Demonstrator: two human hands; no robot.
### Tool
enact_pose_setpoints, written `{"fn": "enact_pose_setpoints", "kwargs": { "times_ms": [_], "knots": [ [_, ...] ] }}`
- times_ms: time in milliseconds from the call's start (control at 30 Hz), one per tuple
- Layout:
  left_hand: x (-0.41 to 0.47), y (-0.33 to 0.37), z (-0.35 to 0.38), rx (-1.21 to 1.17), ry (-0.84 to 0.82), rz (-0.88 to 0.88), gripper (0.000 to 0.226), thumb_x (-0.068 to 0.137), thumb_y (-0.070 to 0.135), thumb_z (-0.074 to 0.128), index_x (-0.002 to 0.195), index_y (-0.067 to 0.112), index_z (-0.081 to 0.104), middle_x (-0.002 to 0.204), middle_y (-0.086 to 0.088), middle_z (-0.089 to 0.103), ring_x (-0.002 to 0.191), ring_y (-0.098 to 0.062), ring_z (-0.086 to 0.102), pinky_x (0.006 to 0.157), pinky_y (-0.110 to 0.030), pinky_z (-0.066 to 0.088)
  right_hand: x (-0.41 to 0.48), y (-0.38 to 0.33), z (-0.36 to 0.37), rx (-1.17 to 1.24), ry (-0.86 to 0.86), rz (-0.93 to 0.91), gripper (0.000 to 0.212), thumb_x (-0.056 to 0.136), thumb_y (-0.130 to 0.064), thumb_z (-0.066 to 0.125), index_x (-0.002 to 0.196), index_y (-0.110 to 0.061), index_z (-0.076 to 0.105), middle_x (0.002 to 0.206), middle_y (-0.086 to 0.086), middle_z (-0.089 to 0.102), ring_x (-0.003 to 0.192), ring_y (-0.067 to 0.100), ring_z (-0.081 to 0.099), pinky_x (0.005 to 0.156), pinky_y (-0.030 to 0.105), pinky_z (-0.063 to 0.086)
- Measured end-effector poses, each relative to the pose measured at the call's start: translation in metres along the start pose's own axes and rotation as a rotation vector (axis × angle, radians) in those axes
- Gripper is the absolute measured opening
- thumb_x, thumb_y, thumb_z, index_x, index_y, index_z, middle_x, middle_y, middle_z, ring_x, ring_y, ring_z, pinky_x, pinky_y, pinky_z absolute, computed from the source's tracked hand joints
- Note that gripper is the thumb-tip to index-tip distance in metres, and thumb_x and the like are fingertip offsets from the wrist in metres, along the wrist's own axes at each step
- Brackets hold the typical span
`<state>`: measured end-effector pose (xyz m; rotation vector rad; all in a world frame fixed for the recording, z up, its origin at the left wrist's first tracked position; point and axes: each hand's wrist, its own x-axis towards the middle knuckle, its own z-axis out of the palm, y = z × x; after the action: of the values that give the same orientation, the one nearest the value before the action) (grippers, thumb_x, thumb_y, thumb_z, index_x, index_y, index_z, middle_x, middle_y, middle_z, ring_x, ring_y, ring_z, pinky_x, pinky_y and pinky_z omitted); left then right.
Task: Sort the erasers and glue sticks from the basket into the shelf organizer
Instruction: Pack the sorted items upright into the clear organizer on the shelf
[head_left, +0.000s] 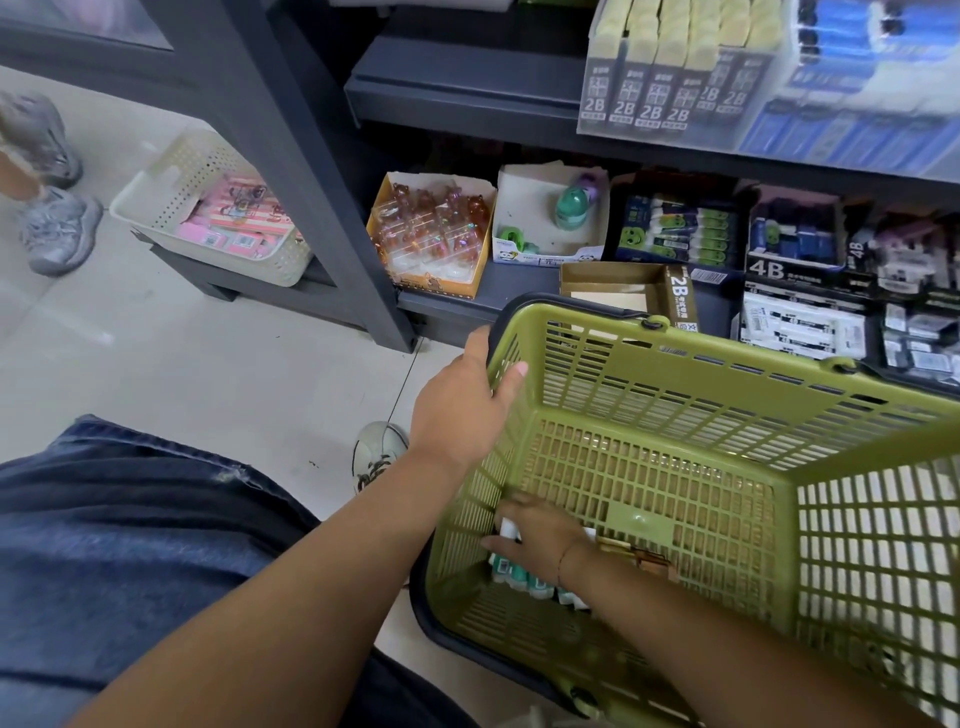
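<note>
A green plastic basket (727, 384) is tilted toward me in front of the low shelf. My left hand (462, 400) grips its left rim, thumb inside the wall. My right hand (540, 535) reaches down into the basket's left corner and lies over several white-and-teal glue sticks (524, 577); its fingers curl onto a white one, though the grip is partly hidden. On the shelf stand a box of glue sticks with green faces (680, 234), boxes of 4B erasers (795, 244) and a tan 2B box (623, 291).
A box of amber bear figures (431, 234) and a white box with a green item (550, 218) sit left on the shelf. A dark shelf post (332, 208) stands at left, a cream basket (208, 208) behind it. Another person's shoes (52, 208) are far left.
</note>
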<state>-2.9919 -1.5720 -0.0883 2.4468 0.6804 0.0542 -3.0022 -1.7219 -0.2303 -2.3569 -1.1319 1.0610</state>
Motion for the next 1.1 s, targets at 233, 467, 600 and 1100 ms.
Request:
{"fn": "enact_pose_setpoints", "kwargs": {
  "times_ms": [233, 467, 600, 1100],
  "knots": [
    [0.000, 0.001, -0.001, 0.005, 0.002, 0.001, 0.046, 0.098, 0.050, 0.040, 0.136, 0.026, 0.038, 0.094, 0.004, 0.067, 0.085, -0.022, 0.062, 0.071, -0.035, 0.050, -0.007, 0.010, 0.003, -0.089, 0.129, 0.018, 0.049, 0.096, -0.053, 0.040, 0.124, -0.016, 0.054, 0.124, 0.005, 0.057, 0.111, 0.024, 0.054, 0.087, 0.032, 0.047],
    [0.001, 0.000, 0.000, 0.039, 0.016, 0.025, 0.047, 0.098, 0.050, 0.040, 0.136, 0.022, 0.038, 0.092, 0.001, 0.067, 0.084, -0.023, 0.062, 0.070, -0.035, 0.049, -0.010, 0.007, -0.022, 0.259, 0.253, 0.162, 0.035, 0.093, -0.049, 0.049, 0.085, -0.018, 0.062, 0.079, 0.001, 0.064, 0.067, 0.017, 0.059, 0.064, 0.030, 0.050],
    [0.002, -0.003, 0.004, 0.047, -0.004, 0.012, 0.059, 0.097, 0.052, 0.039, 0.146, 0.020, 0.031, 0.122, -0.006, 0.061, 0.109, -0.027, 0.058, 0.086, -0.038, 0.048, -0.029, 0.002, -0.054, 0.617, 0.353, 0.204, 0.030, 0.092, -0.037, 0.058, 0.069, -0.017, 0.059, 0.056, 0.000, 0.051, 0.046, 0.011, 0.043, 0.049, 0.025, 0.037],
    [-0.022, 0.138, -0.077, -1.163, -1.064, -0.332, 0.056, 0.078, 0.054, 0.062, 0.112, 0.010, 0.072, 0.118, -0.015, 0.067, 0.117, -0.032, 0.058, 0.111, -0.052, 0.033, -0.127, -0.060, -0.243, 0.770, 0.734, -0.100, 0.046, 0.077, -0.053, 0.056, 0.057, -0.011, 0.054, 0.057, -0.001, 0.048, 0.057, 0.011, 0.046, 0.057, 0.031, 0.036]
  ]
}}
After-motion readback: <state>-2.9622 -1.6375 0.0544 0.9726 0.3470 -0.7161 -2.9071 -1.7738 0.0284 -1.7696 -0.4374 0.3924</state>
